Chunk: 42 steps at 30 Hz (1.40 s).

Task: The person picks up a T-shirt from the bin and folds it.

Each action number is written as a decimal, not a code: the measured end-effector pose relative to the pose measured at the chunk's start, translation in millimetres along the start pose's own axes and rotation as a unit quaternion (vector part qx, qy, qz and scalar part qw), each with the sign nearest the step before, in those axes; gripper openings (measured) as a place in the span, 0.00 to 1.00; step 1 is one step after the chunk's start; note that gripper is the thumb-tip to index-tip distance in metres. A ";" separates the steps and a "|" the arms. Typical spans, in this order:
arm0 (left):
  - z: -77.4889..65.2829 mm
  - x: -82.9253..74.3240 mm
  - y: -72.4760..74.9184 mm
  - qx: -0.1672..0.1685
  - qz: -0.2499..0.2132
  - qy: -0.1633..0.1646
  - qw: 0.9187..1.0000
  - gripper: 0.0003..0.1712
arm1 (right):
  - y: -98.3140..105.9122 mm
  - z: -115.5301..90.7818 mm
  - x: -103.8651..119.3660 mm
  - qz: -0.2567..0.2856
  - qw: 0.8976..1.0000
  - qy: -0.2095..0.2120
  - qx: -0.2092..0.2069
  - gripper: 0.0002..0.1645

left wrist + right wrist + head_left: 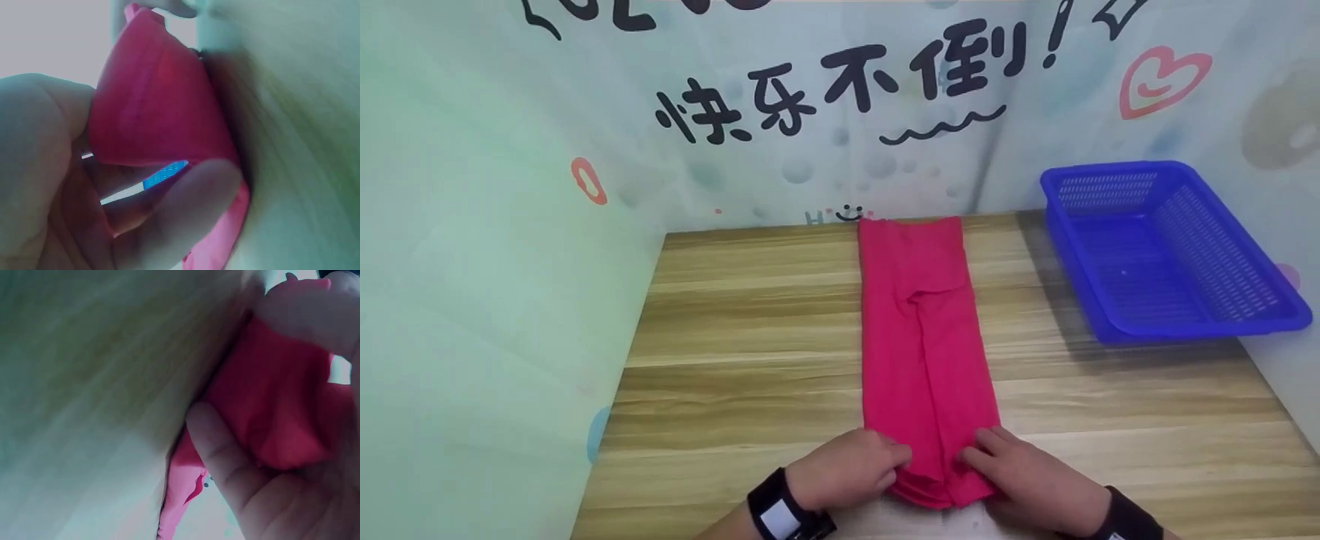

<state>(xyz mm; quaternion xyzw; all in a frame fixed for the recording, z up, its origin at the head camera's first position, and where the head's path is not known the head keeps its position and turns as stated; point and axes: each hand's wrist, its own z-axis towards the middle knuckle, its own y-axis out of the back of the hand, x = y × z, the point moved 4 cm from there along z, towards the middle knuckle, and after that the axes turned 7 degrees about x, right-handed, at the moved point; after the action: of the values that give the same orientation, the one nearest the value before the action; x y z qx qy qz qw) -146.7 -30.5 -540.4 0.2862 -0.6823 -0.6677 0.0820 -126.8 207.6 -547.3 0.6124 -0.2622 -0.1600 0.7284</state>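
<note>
A folded pinkish-red garment [896,360] lies lengthwise on the wooden table, two long panels meeting along a seam down its middle. Its near end is lifted a little. At that end's left corner my left hand [851,469] grips the fabric with curled fingers; the left wrist view has the cloth [160,101] between thumb and fingers. On the opposite corner, my right hand [1035,480] pinches the cloth, and in the right wrist view the fabric [281,394] bunches between its thumb and fingers. Parts of the fingertips are hidden by the cloth.
A blue plastic basket [1140,262] with perforated sides stands at the back right of the table [750,337]. Printed fabric walls [810,172] rise behind and on both sides. The garment's far end reaches the back wall.
</note>
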 end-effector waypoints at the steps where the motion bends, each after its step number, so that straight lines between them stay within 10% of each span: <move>1: -1.0 0.7 0.1 0.000 -0.025 -0.004 1.000 0.09 | 0.1 -0.2 0.7 0.003 1.000 0.002 0.003 0.27; 9: -5.9 10.4 9.4 -0.019 -0.207 -0.022 0.978 0.08 | 8.9 -2.5 -6.9 0.101 0.994 -0.025 0.022 0.21; 19: -12.7 11.7 9.2 0.119 -0.283 -0.092 0.947 0.11 | 13.8 -2.6 -6.7 0.283 0.951 0.063 0.104 0.28; 26: -13.3 28.8 20.5 -0.044 -0.382 -0.014 0.923 0.08 | 31.0 1.4 -24.6 0.300 0.951 -0.050 -0.049 0.31; 30: -14.3 40.1 24.5 -0.184 -0.400 0.066 0.895 0.10 | 33.8 2.5 -38.3 0.340 0.909 -0.161 -0.179 0.21; 34: -14.7 45.8 24.8 -0.321 -0.371 0.078 0.868 0.13 | 30.4 4.6 -44.7 0.384 0.865 -0.187 -0.262 0.17; 38: -13.7 49.3 22.9 -0.402 -0.293 0.061 0.865 0.16 | 28.7 10.9 -49.9 0.365 0.870 -0.140 -0.301 0.22; 42: -9.8 56.6 21.3 -0.405 -0.276 0.067 0.869 0.17 | 28.5 20.2 -59.6 0.347 0.880 -0.127 -0.299 0.26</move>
<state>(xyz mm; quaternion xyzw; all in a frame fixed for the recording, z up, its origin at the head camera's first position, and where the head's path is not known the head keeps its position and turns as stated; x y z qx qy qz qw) -194.4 -68.5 -534.4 0.4482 -0.2377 -0.8604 0.0486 -189.3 230.0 -528.2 0.2096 -0.4880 -0.0443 0.8462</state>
